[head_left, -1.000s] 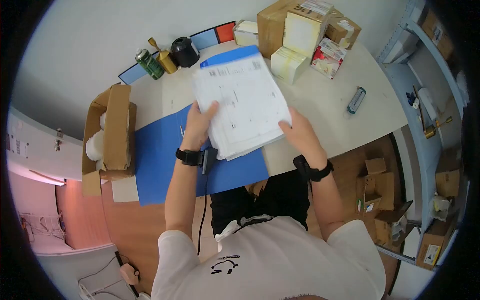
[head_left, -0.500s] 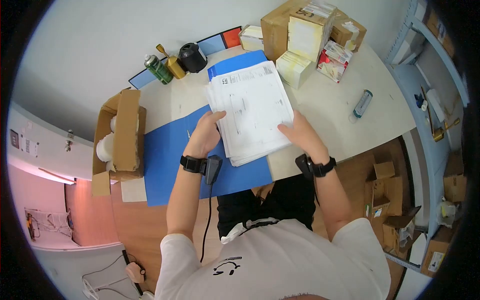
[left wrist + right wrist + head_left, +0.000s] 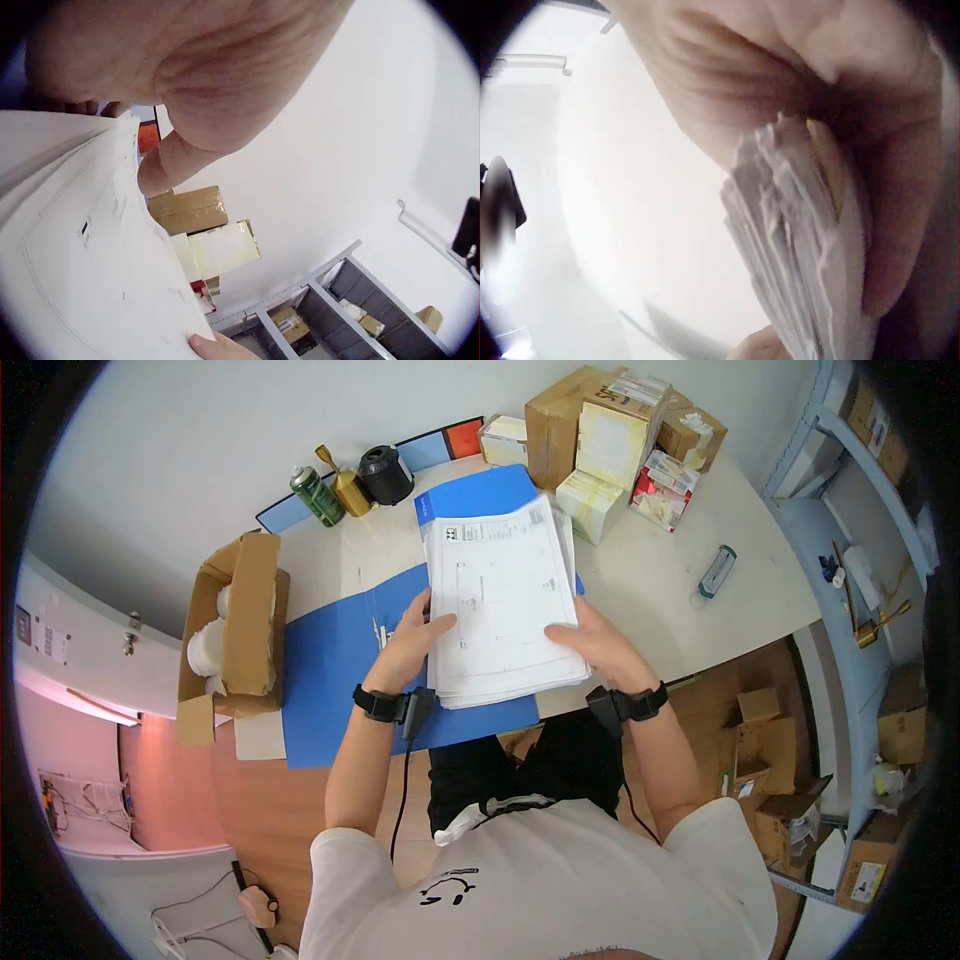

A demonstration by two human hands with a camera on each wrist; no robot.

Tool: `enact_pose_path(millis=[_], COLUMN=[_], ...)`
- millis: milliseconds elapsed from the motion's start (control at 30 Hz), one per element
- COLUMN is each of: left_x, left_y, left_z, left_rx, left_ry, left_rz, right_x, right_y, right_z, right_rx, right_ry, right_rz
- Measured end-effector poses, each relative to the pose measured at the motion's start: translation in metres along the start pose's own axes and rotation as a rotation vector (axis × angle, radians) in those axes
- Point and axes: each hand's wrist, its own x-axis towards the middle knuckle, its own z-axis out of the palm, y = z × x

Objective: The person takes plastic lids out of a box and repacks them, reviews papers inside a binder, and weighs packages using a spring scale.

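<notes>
White paper is making up the stack of sheets (image 3: 505, 600) that we are holding between our left hand (image 3: 402, 645) and right hand (image 3: 605, 645). It is lying between the two sets of fingers, and each hand is grasping its own side, thumb over the top sheet and the other fingers reaching round behind. Close beside our right fingers the sheet ends are standing out raggedly, and some sheets are jutting from the right side, just past those fingers. To be holding it well, we should probably be pressing both sides evenly, slackening just enough for stray sheets to slide in, and laying the thumbs flat so nothing is creasing. Whether the near edge is touching anything, we cannot tell.

Past our fingers, at the stack's far end, a blue board (image 3: 480, 488) is showing. A blue mat (image 3: 325, 690) is spreading below our left fingers, a slim metallic object (image 3: 384, 635) lying just beside them. Well left of those fingers a carton (image 3: 252, 615) is holding white round things (image 3: 207, 648). Well right of our right fingers, a tube (image 3: 716, 572) is resting on the counter (image 3: 680, 630).
</notes>
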Motion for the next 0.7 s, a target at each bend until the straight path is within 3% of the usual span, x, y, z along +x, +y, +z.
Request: enact_pose_path(millis=[133, 200, 233, 300, 367, 433, 500, 567, 633, 700], left_x=[-0.008, -0.023, -0.022, -0.017, -0.021, -0.019, -0.022, -0.020, -0.011, -0.004], left_y=[0.002, 0.016, 0.017, 0.026, 0.036, 0.040, 0.051, 0.057, 0.053, 0.049], left_z=[-0.002, 0.008, 0.008, 0.015, 0.035, 0.057, 0.088, 0.112, 0.131, 0.147], left_rx=[-0.093, -0.259, -0.260, -0.251, -0.349, -0.339, -0.309, -0.243, -0.258, -0.200], left_ry=[-0.008, 0.280, 0.280, 0.276, 0.286, 0.266, 0.328, 0.323, 0.300, 0.172], left_rz=[0.046, 0.057, 0.046, 0.310, 0.369, 0.544, 0.576, 0.657, 0.673, 0.695], right_x=[-0.013, -0.016, -0.016, -0.020, -0.027, -0.031, -0.030, -0.052, -0.076, -0.086], right_y=[-0.026, -0.032, -0.035, -0.044, -0.062, -0.064, -0.035, -0.063, -0.094, -0.094], right_z=[0.019, 0.023, 0.018, 0.012, 0.007, -0.013, -0.061, -0.062, -0.040, -0.064], right_rx=[-0.164, -0.194, -0.335, -0.479, -0.570, -0.676, -0.918, -0.861, -0.510, -0.581], right_ry=[0.040, 0.029, 0.012, 0.005, 0.087, 0.125, 0.398, 0.343, 0.481, 0.498], right_rz=[-0.132, -0.184, -0.245, -0.291, -0.342, -0.334, -0.284, -0.373, -0.278, -0.372])
